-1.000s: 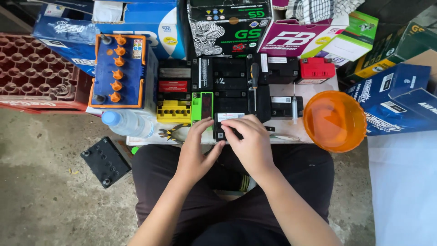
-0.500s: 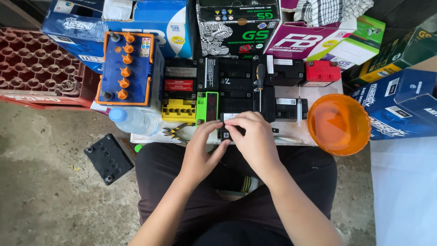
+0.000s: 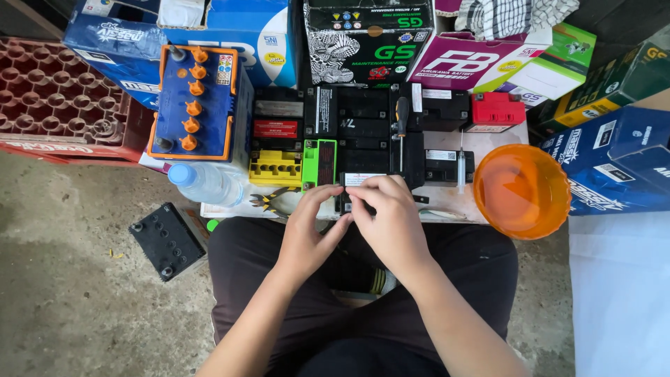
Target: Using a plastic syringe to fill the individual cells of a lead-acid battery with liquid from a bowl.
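Note:
My left hand [image 3: 307, 230] and my right hand [image 3: 387, 216] meet at the near edge of a low white board [image 3: 488, 143], both with fingers on a small black battery with a white label [image 3: 359, 180]. Most of that battery is hidden under my fingers. Left of it stands a green battery [image 3: 319, 162], then a yellow battery [image 3: 276, 167]. Pliers with yellow and black handles [image 3: 269, 201] lie just left of my left hand. Several black batteries [image 3: 363, 126] fill the board behind my hands.
A blue battery with orange caps [image 3: 199, 101] and a clear water bottle [image 3: 202, 183] sit at the left, a red crate [image 3: 56, 105] beyond. An orange bowl [image 3: 522, 190], a syringe [image 3: 460, 164], a screwdriver [image 3: 401, 122] and a red battery [image 3: 495, 110] lie right. A black battery [image 3: 167, 241] lies on the concrete floor.
My hands stay on the small black battery, with only slight finger shifts. The view has drifted a little.

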